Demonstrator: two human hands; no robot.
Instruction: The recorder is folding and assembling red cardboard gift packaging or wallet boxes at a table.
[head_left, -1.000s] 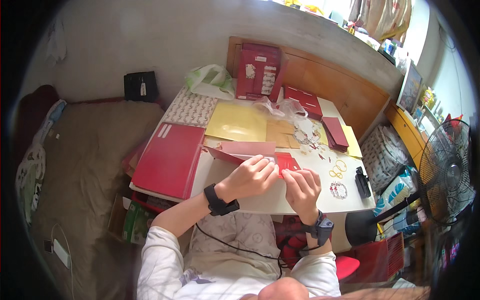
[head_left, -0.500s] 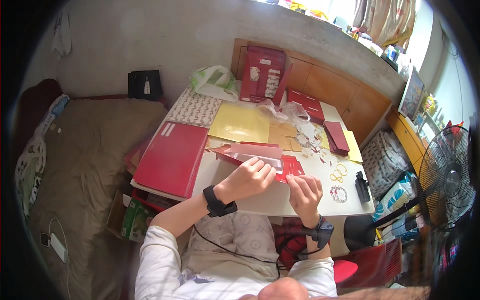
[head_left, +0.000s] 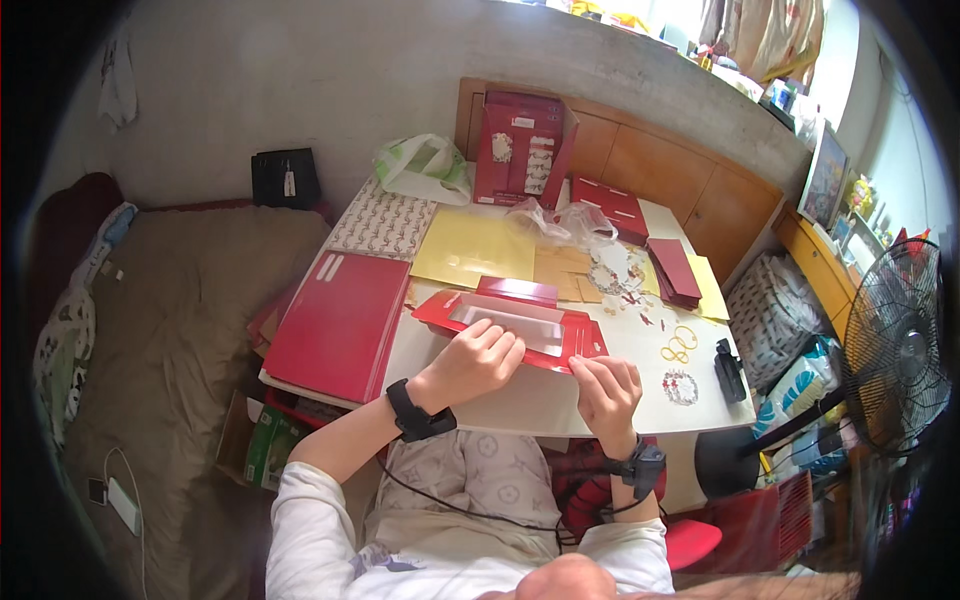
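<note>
A flat red cardboard package (head_left: 575,335) with a long pale window lies across both my hands, above the near part of the white table (head_left: 500,408). My left hand (head_left: 478,362) is closed along its lower edge, the fingertips hidden against the window side. At the right end, my right hand (head_left: 607,390) pinches the package's corner between thumb and fingers. Just behind it lies a small dark-red box (head_left: 517,291). To the left is a stack of large red card sheets (head_left: 340,322). A beaded bracelet (head_left: 680,387) rests right of my right hand.
Farther back are a yellow sheet (head_left: 470,247), a tall red display box (head_left: 525,150), clear plastic bags (head_left: 565,222) and loose beads (head_left: 625,275). Dark-red cards (head_left: 673,273), yellow rings (head_left: 680,345) and a black object (head_left: 728,372) lie right. A black fan (head_left: 895,345) stands beside the table.
The red package has tilted so its windowed face now shows more fully. My left hand has shifted left along its edge; the right hand stays at the right end.
</note>
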